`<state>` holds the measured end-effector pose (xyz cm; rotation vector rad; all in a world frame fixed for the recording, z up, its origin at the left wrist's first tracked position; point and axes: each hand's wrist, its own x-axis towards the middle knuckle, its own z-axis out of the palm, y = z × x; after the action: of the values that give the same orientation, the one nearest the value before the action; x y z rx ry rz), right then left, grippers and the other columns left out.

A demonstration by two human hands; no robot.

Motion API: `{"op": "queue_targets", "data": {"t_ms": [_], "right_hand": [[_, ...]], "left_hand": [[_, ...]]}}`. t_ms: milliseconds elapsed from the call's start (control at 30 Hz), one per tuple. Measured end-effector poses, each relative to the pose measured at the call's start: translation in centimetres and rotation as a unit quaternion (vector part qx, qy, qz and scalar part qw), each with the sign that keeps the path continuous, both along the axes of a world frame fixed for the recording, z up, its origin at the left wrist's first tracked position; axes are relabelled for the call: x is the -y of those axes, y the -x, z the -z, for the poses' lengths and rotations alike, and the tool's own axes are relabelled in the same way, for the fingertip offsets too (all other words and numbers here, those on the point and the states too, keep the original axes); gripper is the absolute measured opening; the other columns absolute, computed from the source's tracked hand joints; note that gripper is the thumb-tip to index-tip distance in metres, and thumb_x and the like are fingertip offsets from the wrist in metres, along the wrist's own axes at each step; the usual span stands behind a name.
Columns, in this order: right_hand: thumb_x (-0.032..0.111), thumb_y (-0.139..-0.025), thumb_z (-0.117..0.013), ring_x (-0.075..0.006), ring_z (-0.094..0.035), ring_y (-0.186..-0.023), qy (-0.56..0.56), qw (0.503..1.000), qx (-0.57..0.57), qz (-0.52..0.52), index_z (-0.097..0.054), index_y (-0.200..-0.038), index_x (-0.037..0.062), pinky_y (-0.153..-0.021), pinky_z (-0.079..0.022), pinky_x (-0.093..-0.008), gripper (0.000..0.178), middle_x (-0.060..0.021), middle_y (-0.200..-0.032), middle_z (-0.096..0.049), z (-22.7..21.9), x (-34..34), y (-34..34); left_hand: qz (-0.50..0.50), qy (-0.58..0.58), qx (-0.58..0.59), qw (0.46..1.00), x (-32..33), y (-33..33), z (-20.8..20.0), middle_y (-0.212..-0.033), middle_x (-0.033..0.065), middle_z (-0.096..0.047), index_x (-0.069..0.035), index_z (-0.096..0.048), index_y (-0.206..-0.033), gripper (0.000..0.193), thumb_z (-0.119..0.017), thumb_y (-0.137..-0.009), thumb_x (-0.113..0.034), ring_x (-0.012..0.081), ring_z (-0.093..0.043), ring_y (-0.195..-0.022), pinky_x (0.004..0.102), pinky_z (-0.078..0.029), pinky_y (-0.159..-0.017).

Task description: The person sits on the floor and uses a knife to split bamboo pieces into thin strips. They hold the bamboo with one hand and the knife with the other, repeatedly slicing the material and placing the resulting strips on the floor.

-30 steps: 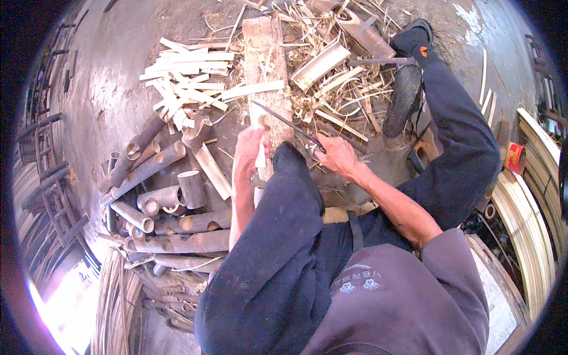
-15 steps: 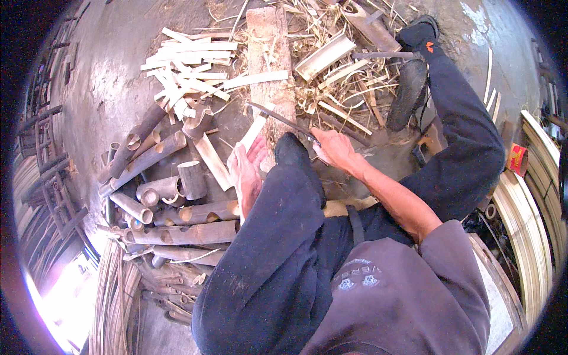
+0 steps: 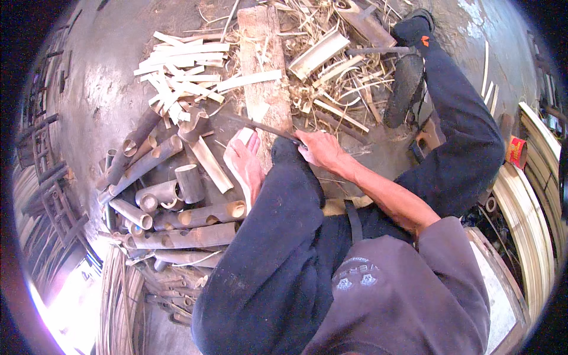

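My left hand [image 3: 244,163] is beside my bent knee, its fingers stretched along a short, pale bamboo strip [image 3: 246,135] held between them and the thumb. The strip's far part reaches over a worn wooden plank [image 3: 258,35]. In my right hand [image 3: 321,149] is the handle of a long, dark-bladed knife [image 3: 269,129], closed in the fingers. Its blade points left, passing across the strip just beyond my left fingertips, and its tip is blurred. My dark-shod foot [image 3: 286,151] rests by the plank's near end.
Pale split strips [image 3: 183,59] are heaped left of the plank. Cut bamboo tubes [image 3: 189,183] pile up nearer on the left. Shavings [image 3: 355,89] and a halved bamboo piece [image 3: 319,56] lie on the right. Long slats [image 3: 523,219] stand at far right, by a red packet [image 3: 516,151].
My right hand has come left and slightly nearer, bringing the knife blade across the strip. My left hand has shifted a little, its fingers straighter. The whole view has moved slightly.
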<state>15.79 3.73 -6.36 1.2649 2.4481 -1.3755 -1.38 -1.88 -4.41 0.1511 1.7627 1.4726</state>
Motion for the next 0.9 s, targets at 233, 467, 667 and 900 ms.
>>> {"op": "queue_targets", "data": {"t_ms": [233,467,667,900], "right_hand": [[0.024,-0.084,-0.060,-0.0416,-0.063,-0.084,0.016,0.998,0.033,0.054,-0.057,-0.109,0.0096,-0.070,-0.050,-0.0508,0.029,-0.0197,-0.084,-0.066,2.8,-0.5,-1.0],[0.025,-0.084,-0.060,-0.0434,-0.064,-0.081,-0.031,0.998,0.010,0.057,-0.054,-0.105,0.0089,-0.070,-0.052,-0.0526,0.027,-0.0209,-0.085,-0.066,3.6,-0.5,-1.2],[0.021,-0.083,-0.058,-0.0409,-0.064,-0.081,-0.016,0.999,0.029,0.042,-0.059,-0.110,0.0090,-0.071,-0.051,-0.0498,0.030,-0.0215,-0.085,-0.065,3.8,-0.6,-1.0],[0.022,-0.084,-0.059,-0.0411,-0.064,-0.084,-0.005,0.999,0.012,0.050,-0.060,-0.106,0.0094,-0.071,-0.052,-0.0506,0.026,-0.0210,-0.089,-0.066,4.9,-0.6,-1.5]], "left_hand": [[0.005,-0.001,0.002,1.000,0.1,-0.1,0.0,-0.120,0.0269,-0.054,0.013,-0.041,-0.127,0.044,-0.036,-0.103,-0.024,0.0343,-0.058,-0.112,0.0418,-0.050,-0.097],[0.008,-0.004,0.003,1.000,-0.3,-0.1,0.2,-0.120,0.0268,-0.054,0.012,-0.041,-0.127,0.044,-0.036,-0.103,-0.024,0.0346,-0.058,-0.112,0.0417,-0.050,-0.096],[0.005,-0.005,-0.001,1.000,-0.2,0.1,-0.2,-0.121,0.0266,-0.053,0.012,-0.041,-0.127,0.043,-0.035,-0.103,-0.023,0.0349,-0.058,-0.112,0.0417,-0.050,-0.096],[0.010,-0.010,-0.001,1.000,-0.7,-0.6,-0.4,-0.121,0.0265,-0.053,0.012,-0.040,-0.127,0.043,-0.035,-0.103,-0.023,0.0352,-0.058,-0.112,0.0416,-0.050,-0.096]]}}
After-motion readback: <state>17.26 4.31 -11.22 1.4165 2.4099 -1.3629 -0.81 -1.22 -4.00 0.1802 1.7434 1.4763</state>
